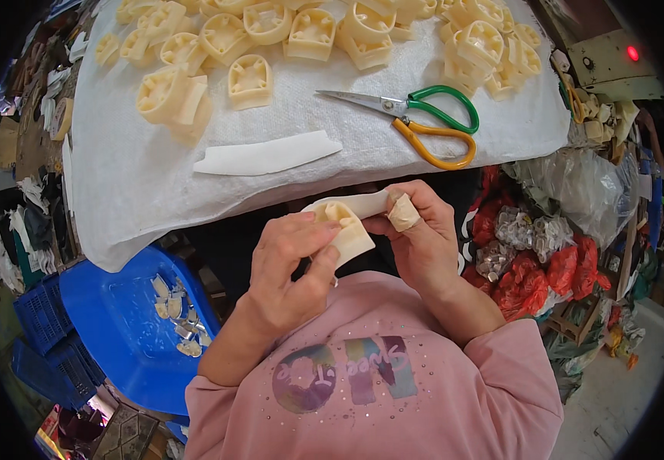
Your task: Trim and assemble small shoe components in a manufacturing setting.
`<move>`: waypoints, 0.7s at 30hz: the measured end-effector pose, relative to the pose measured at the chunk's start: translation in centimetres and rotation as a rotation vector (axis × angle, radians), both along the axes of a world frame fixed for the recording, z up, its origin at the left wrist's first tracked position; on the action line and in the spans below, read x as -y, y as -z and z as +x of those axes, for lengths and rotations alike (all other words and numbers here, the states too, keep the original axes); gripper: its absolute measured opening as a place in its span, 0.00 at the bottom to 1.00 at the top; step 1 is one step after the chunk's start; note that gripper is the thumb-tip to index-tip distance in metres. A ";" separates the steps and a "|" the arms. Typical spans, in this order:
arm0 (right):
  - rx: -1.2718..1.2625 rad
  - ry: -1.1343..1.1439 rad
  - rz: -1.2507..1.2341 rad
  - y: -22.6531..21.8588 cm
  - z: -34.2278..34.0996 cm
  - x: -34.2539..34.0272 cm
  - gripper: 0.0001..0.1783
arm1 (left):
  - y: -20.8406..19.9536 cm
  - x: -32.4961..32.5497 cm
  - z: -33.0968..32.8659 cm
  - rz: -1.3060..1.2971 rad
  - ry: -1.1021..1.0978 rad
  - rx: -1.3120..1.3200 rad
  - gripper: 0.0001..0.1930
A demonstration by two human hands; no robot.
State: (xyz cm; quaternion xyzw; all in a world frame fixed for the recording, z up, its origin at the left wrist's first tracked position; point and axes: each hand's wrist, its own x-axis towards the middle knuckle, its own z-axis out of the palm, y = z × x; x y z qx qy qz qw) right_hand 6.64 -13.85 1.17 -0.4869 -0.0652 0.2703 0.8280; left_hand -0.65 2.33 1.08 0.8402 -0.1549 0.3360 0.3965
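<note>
My left hand is closed around a cream, hollow, D-shaped moulded piece that looks like a shoe heel, its ribbed hollow face turned upward. A white strip curves along the far side of this heel. Its right end is pinched between the thumb and fingers of my right hand, whose thumb is wrapped in pale tape. Just beyond my hands, a second white strip lies flat on the white cloth. Scissors with one green and one orange handle rest there with their blades together.
Many similar cream heels stand or lie stacked along the far side of the cloth. A blue basin with scraps in it sits at lower left, near blue crates. Red plastic bags and clear plastic lie at right.
</note>
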 end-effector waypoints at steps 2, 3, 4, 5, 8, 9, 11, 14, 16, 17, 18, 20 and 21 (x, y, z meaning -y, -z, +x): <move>0.011 -0.013 -0.033 -0.2 -0.1 0.2 0.13 | -0.6 0.1 0.4 0.064 -0.007 -0.018 0.10; 0.027 -0.032 -0.063 -0.3 -0.1 0.3 0.13 | -0.7 0.2 0.6 0.133 -0.021 -0.031 0.09; 0.023 -0.030 -0.064 -0.4 -0.1 0.4 0.13 | -0.6 0.3 0.6 0.132 -0.019 -0.035 0.09; 0.062 -0.068 -0.085 -0.5 0.0 0.5 0.14 | -0.5 0.4 0.7 0.122 -0.034 -0.047 0.09; 0.137 -0.111 -0.129 -0.7 0.0 0.4 0.15 | -0.7 1.0 0.8 0.123 -0.065 -0.063 0.09; 0.176 -0.114 -0.152 -0.7 0.0 0.3 0.16 | -0.8 1.2 0.9 0.132 -0.081 -0.064 0.09; 0.222 -0.136 -0.225 -0.7 0.1 0.4 0.16 | -1.0 1.4 0.9 0.136 -0.097 -0.089 0.09; 0.382 -0.168 -0.378 -1.0 0.2 0.3 0.17 | -0.9 1.6 0.9 0.158 -0.133 -0.103 0.10; 0.554 -0.169 -0.446 -0.7 0.2 0.3 0.17 | -0.8 1.5 1.0 0.175 -0.150 -0.091 0.10; 0.554 -0.168 -0.446 -0.8 0.2 0.2 0.17 | -0.6 1.4 1.0 0.141 -0.150 -0.098 0.11; 0.642 -0.162 -0.450 -0.9 0.3 0.2 0.17 | -0.6 1.3 1.1 0.106 -0.148 -0.105 0.11; 0.684 -0.207 -0.393 -0.2 1.0 0.4 0.19 | -0.6 1.2 1.2 -0.004 -0.129 -0.118 0.12; 0.422 -0.388 -0.393 -1.5 2.2 1.2 0.19 | -0.5 1.2 1.1 -0.114 -0.117 -0.133 0.13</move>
